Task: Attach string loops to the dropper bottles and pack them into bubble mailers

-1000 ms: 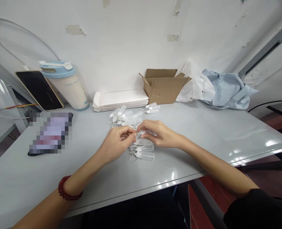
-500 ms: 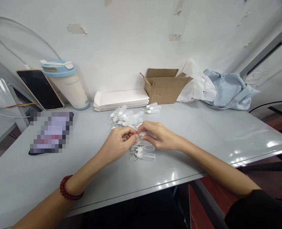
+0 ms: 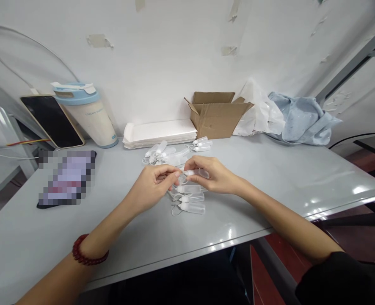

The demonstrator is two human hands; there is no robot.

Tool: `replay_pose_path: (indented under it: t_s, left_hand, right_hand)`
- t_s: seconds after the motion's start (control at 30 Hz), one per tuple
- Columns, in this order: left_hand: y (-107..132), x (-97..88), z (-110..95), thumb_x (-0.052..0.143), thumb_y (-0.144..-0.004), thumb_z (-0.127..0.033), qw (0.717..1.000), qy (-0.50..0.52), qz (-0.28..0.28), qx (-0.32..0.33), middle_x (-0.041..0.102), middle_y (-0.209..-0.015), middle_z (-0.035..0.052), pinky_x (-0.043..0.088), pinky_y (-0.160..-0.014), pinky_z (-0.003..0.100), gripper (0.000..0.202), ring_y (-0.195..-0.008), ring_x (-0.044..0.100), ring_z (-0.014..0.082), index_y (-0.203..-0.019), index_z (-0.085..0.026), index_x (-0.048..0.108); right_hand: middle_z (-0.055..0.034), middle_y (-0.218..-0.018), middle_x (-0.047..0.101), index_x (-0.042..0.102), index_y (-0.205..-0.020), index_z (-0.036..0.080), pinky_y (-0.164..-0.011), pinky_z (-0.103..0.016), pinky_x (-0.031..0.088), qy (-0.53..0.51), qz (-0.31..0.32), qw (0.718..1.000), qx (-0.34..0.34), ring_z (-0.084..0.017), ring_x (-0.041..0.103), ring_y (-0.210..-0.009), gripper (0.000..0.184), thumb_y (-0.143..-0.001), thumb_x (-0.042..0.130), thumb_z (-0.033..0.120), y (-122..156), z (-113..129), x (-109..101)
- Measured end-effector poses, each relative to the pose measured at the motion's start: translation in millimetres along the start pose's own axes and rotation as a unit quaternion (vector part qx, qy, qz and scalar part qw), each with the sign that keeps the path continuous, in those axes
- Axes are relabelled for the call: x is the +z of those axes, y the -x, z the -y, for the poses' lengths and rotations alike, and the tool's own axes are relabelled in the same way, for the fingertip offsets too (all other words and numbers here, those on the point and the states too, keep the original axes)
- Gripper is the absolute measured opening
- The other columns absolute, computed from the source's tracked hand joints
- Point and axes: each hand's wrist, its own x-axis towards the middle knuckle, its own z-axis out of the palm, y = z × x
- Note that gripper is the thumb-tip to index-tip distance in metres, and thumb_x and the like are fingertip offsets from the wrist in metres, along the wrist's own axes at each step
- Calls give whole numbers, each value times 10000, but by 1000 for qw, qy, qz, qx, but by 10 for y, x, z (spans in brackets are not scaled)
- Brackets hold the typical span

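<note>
My right hand (image 3: 211,174) is closed in a pinch around a small clear plastic dropper bottle (image 3: 201,173) with a white cap, lying sideways with its cap toward the left. Close to that cap, my left hand (image 3: 157,182) has thumb and forefinger pressed together; whatever is between them is too small to make out. Below the hands, several similar bottles (image 3: 193,208) lie in a column, their caps to the left, with thin white loops. Behind the hands is a loose heap of more bottles (image 3: 162,148), partly hidden by my fingers.
A stack of flat white cartons (image 3: 160,132) and an open cardboard box (image 3: 214,120) stand along the wall. A white plastic bag (image 3: 259,112) and light blue cloth bag (image 3: 301,120) are at right. At left are a tumbler (image 3: 92,118), a phone (image 3: 52,122) and a blurred-out flat item (image 3: 67,178).
My hands have come slightly apart, and the bottle in my right hand now shows between thumb and fingers. The left hand has shifted a little left.
</note>
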Motion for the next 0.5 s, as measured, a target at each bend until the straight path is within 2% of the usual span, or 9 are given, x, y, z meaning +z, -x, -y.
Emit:
replay_pose_path:
  t_s: [0.17,0.5]
  left_hand:
    - [3,39,26,572,-803,-331,1000,-3,-12,1,656,-650,4,495,-554,230,189,-578,589,131,-764,-177,675]
    - [7,13,-9,571,-797,-279,999,-23,-22,14,648,-645,-1,491,-571,229,154,-593,594,130,-746,-178,676]
  right_hand:
    - [-30,-855,622,548,-922,170,-689,-261,435,-8,15,1000,-6,-129,553,-755,106,-853,577,244,0,-4,8]
    - [-16,-800,601,546,-919,170,-633,-240,396,5,19,1000,-8,-112,510,-685,142,-869,570,301,-19,1,-54]
